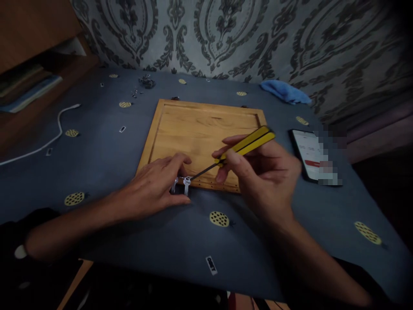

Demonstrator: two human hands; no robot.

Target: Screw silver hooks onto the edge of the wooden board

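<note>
Our left hand [155, 187] pinches 2 small silver metal brackets [186, 182]; right hand [266, 172] grips 1 yellow-black screwdriver [250, 142], tip on 1 bracket.

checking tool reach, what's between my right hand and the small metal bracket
The shaft of the screwdriver spans it, right hand to metal bracket, over the wooden board; head view.
</note>
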